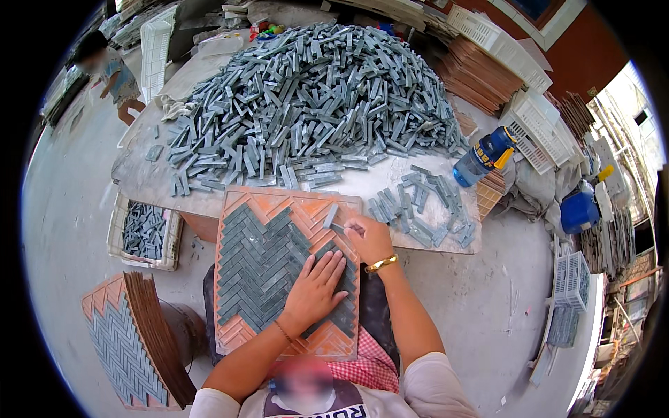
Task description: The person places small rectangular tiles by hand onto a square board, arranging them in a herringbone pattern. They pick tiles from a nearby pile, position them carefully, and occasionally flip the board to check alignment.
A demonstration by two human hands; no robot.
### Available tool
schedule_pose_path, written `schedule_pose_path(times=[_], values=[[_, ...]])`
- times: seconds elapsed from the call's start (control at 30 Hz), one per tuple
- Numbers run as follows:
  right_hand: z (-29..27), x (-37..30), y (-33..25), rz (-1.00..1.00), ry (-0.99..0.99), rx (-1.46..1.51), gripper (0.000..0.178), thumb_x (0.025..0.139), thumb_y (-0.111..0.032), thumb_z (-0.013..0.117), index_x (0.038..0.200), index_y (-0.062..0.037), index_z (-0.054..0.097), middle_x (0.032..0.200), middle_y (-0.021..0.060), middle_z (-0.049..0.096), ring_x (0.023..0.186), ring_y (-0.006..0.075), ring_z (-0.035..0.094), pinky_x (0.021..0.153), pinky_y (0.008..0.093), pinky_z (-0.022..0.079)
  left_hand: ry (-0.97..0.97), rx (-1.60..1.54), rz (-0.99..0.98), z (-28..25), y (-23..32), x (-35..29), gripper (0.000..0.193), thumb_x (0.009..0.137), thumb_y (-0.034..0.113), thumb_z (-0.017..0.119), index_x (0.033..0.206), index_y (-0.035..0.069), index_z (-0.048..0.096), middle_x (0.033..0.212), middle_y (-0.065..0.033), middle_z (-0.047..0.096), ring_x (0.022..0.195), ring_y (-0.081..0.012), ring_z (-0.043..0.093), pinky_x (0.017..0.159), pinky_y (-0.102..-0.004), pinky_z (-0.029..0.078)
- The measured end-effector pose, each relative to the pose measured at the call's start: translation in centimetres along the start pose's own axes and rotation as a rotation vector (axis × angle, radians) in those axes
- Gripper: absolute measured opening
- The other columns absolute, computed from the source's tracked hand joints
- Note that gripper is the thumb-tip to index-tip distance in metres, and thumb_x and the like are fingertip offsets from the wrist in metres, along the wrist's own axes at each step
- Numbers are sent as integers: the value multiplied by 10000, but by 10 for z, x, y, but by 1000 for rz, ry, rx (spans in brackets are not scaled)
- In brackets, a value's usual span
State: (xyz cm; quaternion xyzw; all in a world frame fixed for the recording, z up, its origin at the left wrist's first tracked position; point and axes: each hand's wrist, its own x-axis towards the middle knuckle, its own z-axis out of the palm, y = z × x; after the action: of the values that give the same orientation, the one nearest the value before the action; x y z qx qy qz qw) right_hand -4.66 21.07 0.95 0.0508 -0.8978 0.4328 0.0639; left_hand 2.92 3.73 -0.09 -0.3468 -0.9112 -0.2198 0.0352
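Observation:
An orange-red moulded tray (348, 202) rests across my lap against the table edge. Narrow grey-green stone strips (254, 268) fill much of it in a herringbone pattern, with bare orange slots along the top and bottom. My left hand (317, 289) lies flat on the laid strips, fingers stretched out. Over the tray's upper right part, my right hand (369, 239) is closed, with a stone strip (337, 228) at its fingertips. A lighter loose strip (331, 216) lies just beyond those fingertips. A gold bracelet (382, 263) circles my right wrist.
A large heap of stone strips (313, 97) covers the table (150, 177). Loose strips (425, 205) lie at its right, near a blue bottle (484, 157). Left stand a crate (171, 240) of strips and stacked trays (157, 334). Another person (118, 76) is at far left.

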Motion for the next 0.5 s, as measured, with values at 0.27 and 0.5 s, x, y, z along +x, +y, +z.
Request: schedule_pose_path(times=[0.27, 0.5], values=[[-5, -52, -2, 35, 61, -51, 76, 746, -84, 616, 807, -37, 614, 709, 120, 603, 686, 271, 607, 610, 348, 475, 3, 30, -6, 0, 1, 2, 639, 820, 376, 561, 1321, 19, 389, 1406, -108, 349, 1314, -241, 298, 1079, -444, 212], [-7, -34, 6, -99, -15, -204, 53, 745, -110, 623, 759, -61, 610, 731, 120, 583, 735, 314, 562, 645, 401, 454, 29, -25, 22, -2, 2, 6, 652, 815, 368, 569, 1334, 25, 374, 1417, -108, 335, 1315, -250, 302, 1082, -452, 201]])
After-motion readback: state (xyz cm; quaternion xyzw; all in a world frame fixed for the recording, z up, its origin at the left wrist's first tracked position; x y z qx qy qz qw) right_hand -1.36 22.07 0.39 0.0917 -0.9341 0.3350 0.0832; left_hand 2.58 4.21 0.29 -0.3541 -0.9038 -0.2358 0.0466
